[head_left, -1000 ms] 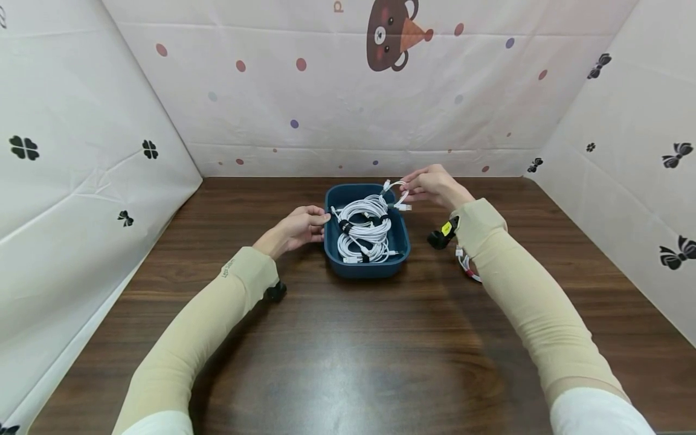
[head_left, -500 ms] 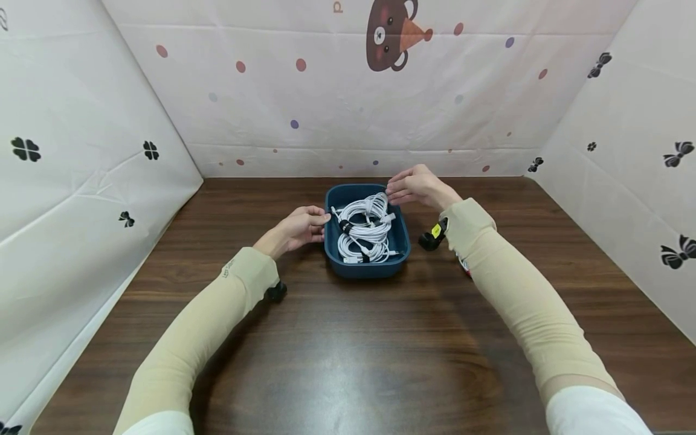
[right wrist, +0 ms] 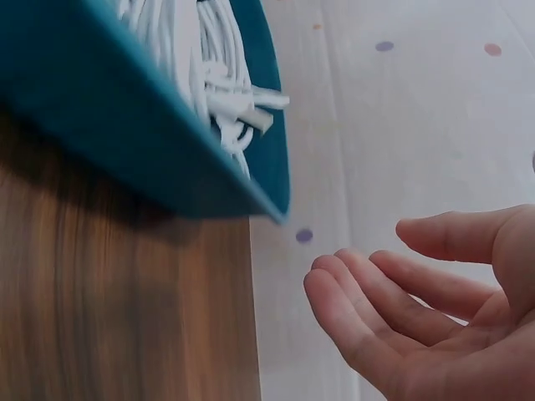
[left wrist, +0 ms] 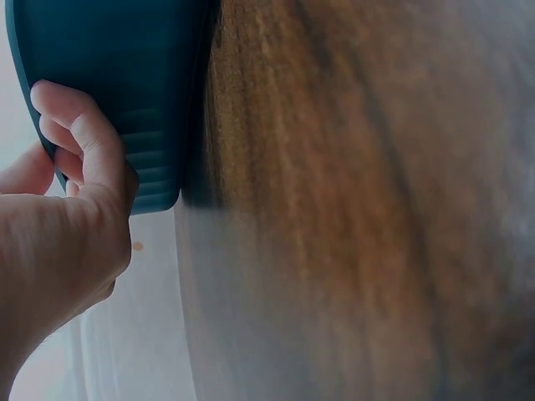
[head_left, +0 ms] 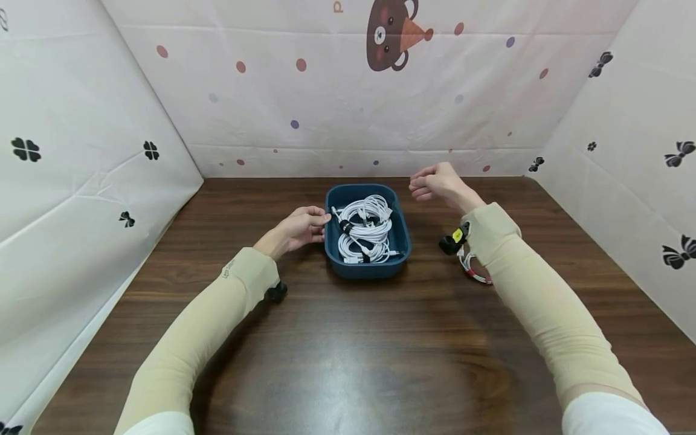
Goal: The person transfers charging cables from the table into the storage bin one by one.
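Note:
A dark blue plastic bin (head_left: 368, 272) stands on the table, holding several coiled white charging cables (head_left: 375, 234) bound with black straps. At the bin's left side, my left hand (head_left: 298, 229) pinches the rim; in the left wrist view its curled fingers lie against the outer wall (left wrist: 125, 58), with the thumb partly hidden past the edge. My right hand (head_left: 441, 185) hovers beyond the bin's right back corner, apart from it. Its fingers are loosely bent and hold nothing in the right wrist view, where white connectors (right wrist: 238, 109) lie inside the bin.
Another white cable coil with red bands (head_left: 477, 277) lies on the wooden table (head_left: 348, 350), right of the bin and partly behind the right sleeve (head_left: 535, 290). A printed white sheet (head_left: 326, 121) rises behind the table, with sheets on both sides.
My right hand carried a small white cable coil leftward into the bin, let it go on the other coils, then drew back to the right. The left hand stayed at the rim.

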`<action>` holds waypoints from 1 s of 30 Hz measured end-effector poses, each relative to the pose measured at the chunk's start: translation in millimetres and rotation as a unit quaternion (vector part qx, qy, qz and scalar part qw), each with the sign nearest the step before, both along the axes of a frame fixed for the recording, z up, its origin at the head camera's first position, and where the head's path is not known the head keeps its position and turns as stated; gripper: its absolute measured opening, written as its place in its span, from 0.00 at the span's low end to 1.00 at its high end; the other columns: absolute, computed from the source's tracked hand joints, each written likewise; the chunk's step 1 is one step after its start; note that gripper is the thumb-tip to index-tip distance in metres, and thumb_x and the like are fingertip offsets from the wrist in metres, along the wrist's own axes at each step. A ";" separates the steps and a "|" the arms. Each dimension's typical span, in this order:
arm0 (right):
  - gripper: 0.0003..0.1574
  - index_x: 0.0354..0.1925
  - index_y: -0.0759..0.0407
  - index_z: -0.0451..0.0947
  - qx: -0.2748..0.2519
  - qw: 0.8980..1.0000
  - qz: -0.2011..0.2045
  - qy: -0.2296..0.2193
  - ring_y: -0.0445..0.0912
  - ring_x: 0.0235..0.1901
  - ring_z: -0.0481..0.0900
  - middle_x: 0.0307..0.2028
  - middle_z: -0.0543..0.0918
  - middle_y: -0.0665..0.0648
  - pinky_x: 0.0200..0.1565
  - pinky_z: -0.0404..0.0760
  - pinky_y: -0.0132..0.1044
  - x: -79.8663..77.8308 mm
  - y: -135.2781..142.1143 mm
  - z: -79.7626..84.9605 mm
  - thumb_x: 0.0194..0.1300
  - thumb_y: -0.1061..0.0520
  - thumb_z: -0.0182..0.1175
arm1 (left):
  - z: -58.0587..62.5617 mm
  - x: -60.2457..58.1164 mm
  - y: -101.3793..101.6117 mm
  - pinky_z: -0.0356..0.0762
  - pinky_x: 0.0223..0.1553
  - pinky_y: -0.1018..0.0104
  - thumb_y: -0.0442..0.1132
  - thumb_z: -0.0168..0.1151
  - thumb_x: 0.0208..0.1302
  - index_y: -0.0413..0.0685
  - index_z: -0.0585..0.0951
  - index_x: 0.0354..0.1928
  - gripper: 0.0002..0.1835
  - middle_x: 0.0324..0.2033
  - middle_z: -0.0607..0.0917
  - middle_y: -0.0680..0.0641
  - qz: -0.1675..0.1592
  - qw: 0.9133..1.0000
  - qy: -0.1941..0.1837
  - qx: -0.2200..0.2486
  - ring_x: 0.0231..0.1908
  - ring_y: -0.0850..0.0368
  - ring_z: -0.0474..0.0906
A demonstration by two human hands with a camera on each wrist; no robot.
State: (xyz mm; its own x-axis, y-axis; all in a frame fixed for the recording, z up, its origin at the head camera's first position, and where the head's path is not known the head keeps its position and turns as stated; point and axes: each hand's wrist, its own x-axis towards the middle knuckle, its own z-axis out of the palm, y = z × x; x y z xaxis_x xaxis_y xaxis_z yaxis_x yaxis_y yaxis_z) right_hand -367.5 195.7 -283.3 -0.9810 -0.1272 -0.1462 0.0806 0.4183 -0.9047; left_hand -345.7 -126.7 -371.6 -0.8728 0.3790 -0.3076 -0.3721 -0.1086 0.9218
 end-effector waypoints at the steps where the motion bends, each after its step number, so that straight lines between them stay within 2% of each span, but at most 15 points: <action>1: 0.23 0.58 0.76 0.69 0.004 1.000 0.001 0.004 0.39 0.28 0.85 0.25 0.83 0.45 0.37 0.85 0.33 2.4 4.8 0.3 0.72 0.60 0.51 | 0.1 0.1 -0.1 0.76 0.31 0.66 0.34 0.53 0.71 0.47 0.68 0.40 0.04 0.30 0.75 0.49 0.001 1.000 0.000 0.000 0.26 0.59 0.72; 9: 0.25 0.60 0.77 0.67 0.024 1.000 0.002 0.011 0.36 0.29 0.85 0.25 0.83 0.41 0.35 0.84 0.29 21.4 41.9 -1.7 0.73 0.58 0.51 | 1.3 0.7 0.4 0.77 0.31 0.66 0.35 0.54 0.71 0.47 0.69 0.42 0.04 0.34 0.74 0.47 0.008 1.000 -0.003 -0.007 0.27 0.58 0.72; 15: 0.27 0.61 0.78 0.65 0.029 1.000 -0.006 0.002 0.34 0.28 0.84 0.24 0.83 0.39 0.39 0.85 0.32 34.5 66.7 -9.7 0.73 0.58 0.51 | 0.9 0.6 0.4 0.77 0.30 0.67 0.35 0.54 0.71 0.47 0.69 0.42 0.04 0.34 0.74 0.47 0.010 1.000 -0.004 -0.006 0.27 0.58 0.72; 20: 0.27 0.62 0.77 0.64 0.048 0.999 -0.003 0.001 0.34 0.28 0.84 0.26 0.84 0.39 0.37 0.85 0.31 45.0 88.1 -17.3 0.73 0.59 0.51 | 0.4 0.5 0.9 0.77 0.31 0.66 0.35 0.53 0.71 0.47 0.68 0.42 0.04 0.34 0.73 0.46 0.006 1.000 0.002 -0.005 0.26 0.59 0.72; 25: 0.26 0.61 0.79 0.65 0.093 0.995 0.035 -0.016 0.35 0.28 0.84 0.30 0.85 0.42 0.38 0.85 0.34 53.5 107.1 -25.3 0.70 0.63 0.53 | -0.2 -0.4 1.1 0.77 0.30 0.66 0.35 0.53 0.71 0.46 0.68 0.42 0.03 0.34 0.74 0.46 0.007 1.000 0.002 -0.003 0.26 0.58 0.72; 30: 0.27 0.56 0.80 0.70 0.162 0.983 0.080 -0.025 0.37 0.28 0.83 0.34 0.88 0.52 0.38 0.85 0.37 57.1 120.7 -33.4 0.65 0.61 0.60 | -0.1 -0.2 1.8 0.77 0.30 0.66 0.35 0.53 0.71 0.47 0.69 0.42 0.04 0.33 0.74 0.47 0.009 1.000 -0.001 -0.006 0.27 0.58 0.72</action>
